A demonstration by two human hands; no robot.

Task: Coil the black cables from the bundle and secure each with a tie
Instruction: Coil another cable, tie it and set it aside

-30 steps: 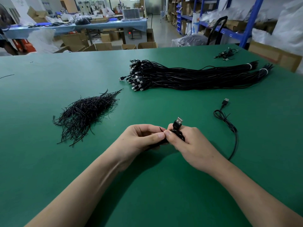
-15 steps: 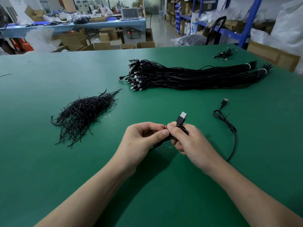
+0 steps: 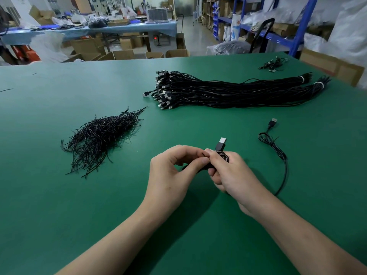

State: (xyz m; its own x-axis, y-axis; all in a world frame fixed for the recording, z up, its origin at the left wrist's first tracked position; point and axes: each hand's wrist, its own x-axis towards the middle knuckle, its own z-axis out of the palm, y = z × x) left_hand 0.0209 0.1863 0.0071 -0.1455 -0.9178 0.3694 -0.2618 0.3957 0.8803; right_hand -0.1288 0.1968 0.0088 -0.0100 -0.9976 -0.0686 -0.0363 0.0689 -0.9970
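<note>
Tie pile [image 3: 101, 135] left; cable bundle [image 3: 228, 92] behind; loose cable [image 3: 286, 169] right.

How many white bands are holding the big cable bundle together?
2, both at the right end of the cable bundle: the rear white band on the back bunch, the nearer white band on the front bunch. More may be hidden among the cables.
</note>
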